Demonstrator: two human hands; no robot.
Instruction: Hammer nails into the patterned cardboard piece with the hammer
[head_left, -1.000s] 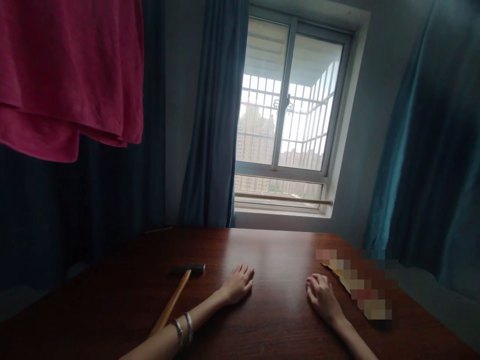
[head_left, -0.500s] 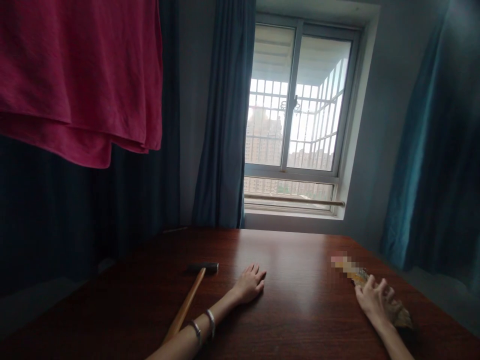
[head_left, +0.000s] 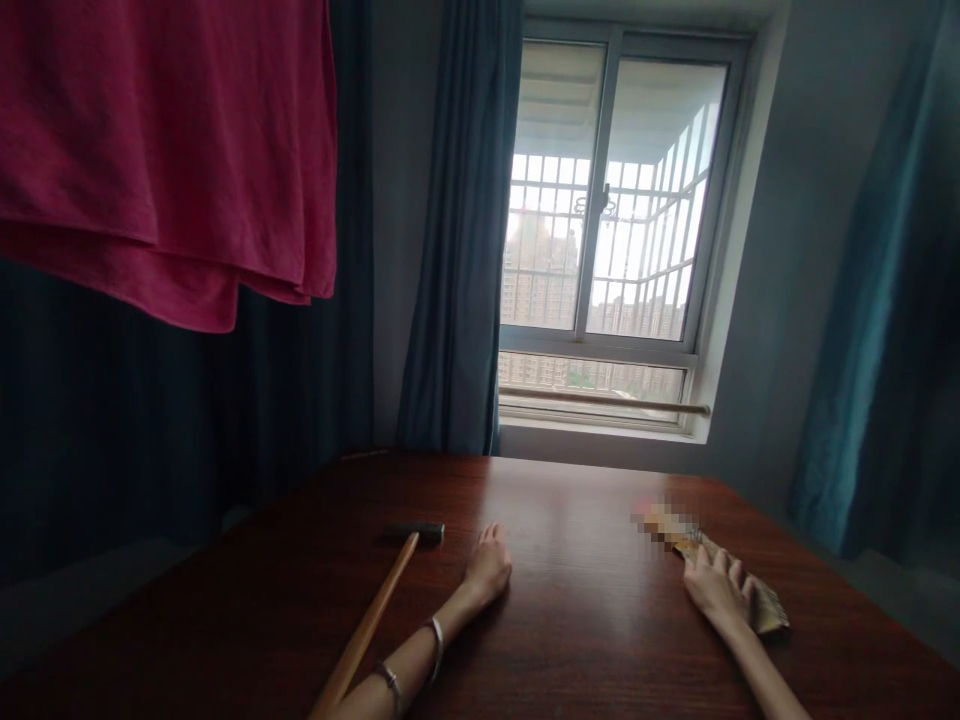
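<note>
My left hand (head_left: pixel 489 565) rests on the brown wooden table (head_left: pixel 570 640), fingers loosely bent with nothing visible in them; a silver bracelet (head_left: pixel 437 645) and a second band circle that forearm. Just left of it lies a hammer (head_left: pixel 375 605), its dark head at the far end and its wooden handle running back under my left forearm. My right hand (head_left: pixel 718 588) is closed over a long, crinkled yellowish-brown package (head_left: pixel 769 608) lying slantwise on the table. The far end of that package is blurred out by pixels, so its kind is unclear.
A pink cloth (head_left: pixel 172 160) hangs at the upper left before dark blue curtains (head_left: pixel 457 250). Behind the table's far edge is a window (head_left: pixel 600 200) with bars outside. Another blue curtain (head_left: pixel 862 350) hangs on the right.
My left hand has drawn its fingers in closer together. My right hand and the package have shifted left and slightly away from the right edge. The view has turned a little left.
</note>
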